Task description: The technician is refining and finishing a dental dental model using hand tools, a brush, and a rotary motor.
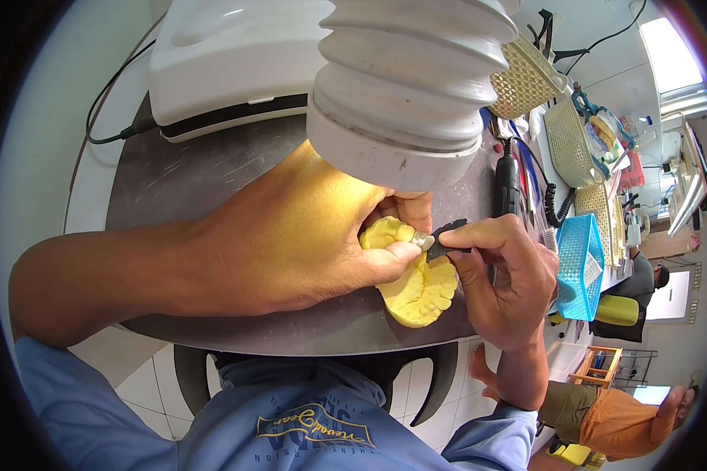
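Observation:
My left hand (314, 228) is closed around a yellow dental cast (420, 294), held over the dark work table (212, 169). Its thumb presses by a pale, tooth-coloured piece (423, 240) at the upper part of the cast. From the other side, my right hand (514, 275) pinches a thin, dark, ragged-edged piece (448, 239) between thumb and fingers. That dark piece meets or lies very near the tooth-coloured one; contact is hard to make out. The cast's row of moulded teeth shows along its right edge. My left fingertips are partly hidden behind the cast.
A white ribbed hose (412, 86) hangs low over my hands. Behind it stands a white machine (236, 63). A black handpiece (507, 184) with a coiled cord lies at the right, near a blue basket (580, 267) and cream baskets (571, 141). Other people (624, 412) are farther right.

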Demonstrator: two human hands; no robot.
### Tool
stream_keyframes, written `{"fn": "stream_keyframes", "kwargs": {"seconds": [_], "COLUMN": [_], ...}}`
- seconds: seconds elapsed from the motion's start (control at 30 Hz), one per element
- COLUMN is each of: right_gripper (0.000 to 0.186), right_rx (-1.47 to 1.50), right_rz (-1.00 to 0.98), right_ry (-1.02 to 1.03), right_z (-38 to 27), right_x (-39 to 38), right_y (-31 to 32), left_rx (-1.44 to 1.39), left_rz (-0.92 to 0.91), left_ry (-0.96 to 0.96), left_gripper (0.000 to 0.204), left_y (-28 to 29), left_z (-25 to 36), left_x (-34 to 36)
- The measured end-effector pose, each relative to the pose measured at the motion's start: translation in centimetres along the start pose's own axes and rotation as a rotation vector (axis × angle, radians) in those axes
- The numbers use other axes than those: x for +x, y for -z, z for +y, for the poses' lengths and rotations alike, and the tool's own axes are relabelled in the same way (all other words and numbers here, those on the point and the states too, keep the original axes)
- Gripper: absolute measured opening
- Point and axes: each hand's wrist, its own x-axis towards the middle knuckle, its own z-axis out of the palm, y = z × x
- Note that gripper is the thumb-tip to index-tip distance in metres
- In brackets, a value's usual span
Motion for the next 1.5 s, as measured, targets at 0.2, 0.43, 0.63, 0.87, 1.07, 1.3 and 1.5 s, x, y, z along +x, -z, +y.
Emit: {"fn": "stream_keyframes", "kwargs": {"seconds": [0.2, 0.43, 0.63, 0.87, 1.07, 1.3, 1.5], "right_gripper": [0.012, 0.013, 0.022, 0.032, 0.037, 0.048, 0.027], "right_rx": [0.018, 0.092, -0.091, -0.297, -0.404, -0.486, -0.209], "right_rz": [0.018, 0.072, 0.056, 0.175, 0.125, -0.051, 0.403], "right_ry": [-0.015, -0.076, -0.107, -0.196, -0.494, -0.575, -0.403], "right_z": [0.1, 0.2, 0.8, 1.1, 1.3, 1.3, -0.8], "right_x": [-0.1, -0.1, 1.2, 1.1, -1.6, -2.5, -1.9], "right_y": [0.0, -0.3, 1.3, 1.7, 3.7, 3.9, 2.1], "left_rx": [0.002, 0.011, 0.116, 0.306, 0.233, 0.261, 0.121], "left_rz": [0.004, 0.005, -0.002, -0.017, 0.003, -0.028, -0.004], "left_ry": [-0.009, -0.019, 0.052, -0.005, 0.03, 0.109, 0.099], "left_gripper": [0.015, 0.015, 0.02, 0.014, 0.012, 0.019, 0.022], "left_y": [0.0, 0.1, 0.1, 0.1, -0.4, -0.1, -0.1], "left_z": [0.2, 0.0, 1.1, 1.3, 1.6, 2.1, 2.3], "left_x": [0.2, 0.1, 0.0, 0.1, 0.0, -0.1, 0.2]}}
